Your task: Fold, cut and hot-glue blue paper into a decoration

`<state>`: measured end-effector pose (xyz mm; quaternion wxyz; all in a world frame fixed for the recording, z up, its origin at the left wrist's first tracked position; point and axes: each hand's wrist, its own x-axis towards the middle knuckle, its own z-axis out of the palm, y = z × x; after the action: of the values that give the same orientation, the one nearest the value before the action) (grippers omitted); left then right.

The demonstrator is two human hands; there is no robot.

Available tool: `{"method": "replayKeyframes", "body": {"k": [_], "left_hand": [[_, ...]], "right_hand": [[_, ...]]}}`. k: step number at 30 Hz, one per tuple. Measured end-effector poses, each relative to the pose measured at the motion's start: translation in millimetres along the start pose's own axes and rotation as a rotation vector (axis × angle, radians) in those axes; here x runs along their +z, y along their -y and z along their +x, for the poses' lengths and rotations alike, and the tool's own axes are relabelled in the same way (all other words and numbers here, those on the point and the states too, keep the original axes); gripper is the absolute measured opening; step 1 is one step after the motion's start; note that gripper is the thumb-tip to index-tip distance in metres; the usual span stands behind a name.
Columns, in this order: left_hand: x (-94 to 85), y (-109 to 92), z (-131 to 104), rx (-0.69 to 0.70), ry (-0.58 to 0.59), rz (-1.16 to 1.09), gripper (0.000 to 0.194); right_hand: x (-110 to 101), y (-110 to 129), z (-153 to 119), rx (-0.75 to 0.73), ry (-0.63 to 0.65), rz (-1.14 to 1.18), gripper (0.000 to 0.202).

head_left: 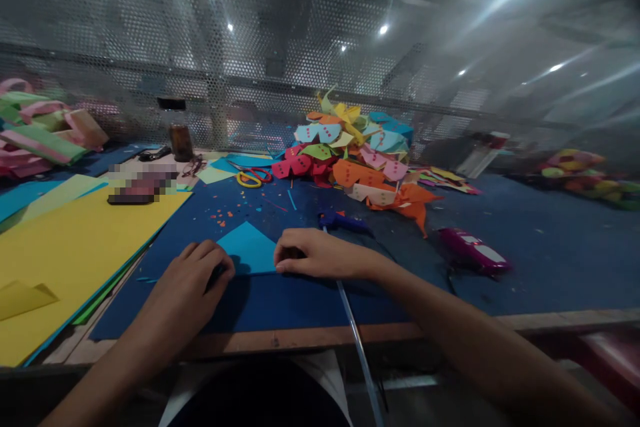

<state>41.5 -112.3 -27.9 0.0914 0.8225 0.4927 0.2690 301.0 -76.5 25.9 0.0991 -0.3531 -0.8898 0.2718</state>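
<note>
I have both my hands low over the dark blue table surface (295, 312), with the folded light-blue paper (249, 250) between them. This paper lies flat, its peak pointing to twelve o'clock and its long straight edge toward me.

My left hand (197, 273) is at eight o'clock of the paper, by its left corner. The fingers are bent in and half closed; I cannot tell if they grip the corner. My right hand (316, 253) is at three o'clock, with fingers and thumb curled and their tips close together at the right corner. They touch it, but whether they pinch it I cannot tell.

From the paper, a blue glue gun (345, 221) lies at two o'clock, just beyond my right hand. A clear rod (357, 340) runs down toward five o'clock and passes over the table edge. At twelve o'clock are the scissors (250, 177) with yellow and red handles, and at one o'clock the heap of colourful paper shapes (360, 173). The purple device (473, 250) is well apart at three o'clock, and large yellow sheets (90, 240) lie at nine.
</note>
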Motion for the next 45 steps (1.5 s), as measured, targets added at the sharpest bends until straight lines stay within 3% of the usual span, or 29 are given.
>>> {"method": "replayKeyframes", "body": {"k": [6,11,24,31,40,45], "left_hand": [[2.2,-3,0,-0.017,-0.003,0.084,0.016],[1.3,-4,0,-0.032,0.017,0.059,0.019],[1.9,-2,0,-0.029,-0.009,0.055,0.015],[2.0,-2,0,-0.043,-0.018,0.062,0.009],[2.2,-3,-3,0.268,-0.085,0.118,0.031],[2.1,-9,-10,0.351,-0.08,0.244,0.035]], "right_hand": [[14,10,15,-0.058,-0.028,-0.07,0.015],[23,11,22,0.0,-0.087,-0.034,0.017],[29,16,23,0.095,-0.149,-0.067,0.019],[31,15,22,0.074,-0.172,-0.08,0.015],[30,18,22,0.073,-0.169,-0.055,0.006],[31,18,22,0.048,-0.176,-0.078,0.005]]}}
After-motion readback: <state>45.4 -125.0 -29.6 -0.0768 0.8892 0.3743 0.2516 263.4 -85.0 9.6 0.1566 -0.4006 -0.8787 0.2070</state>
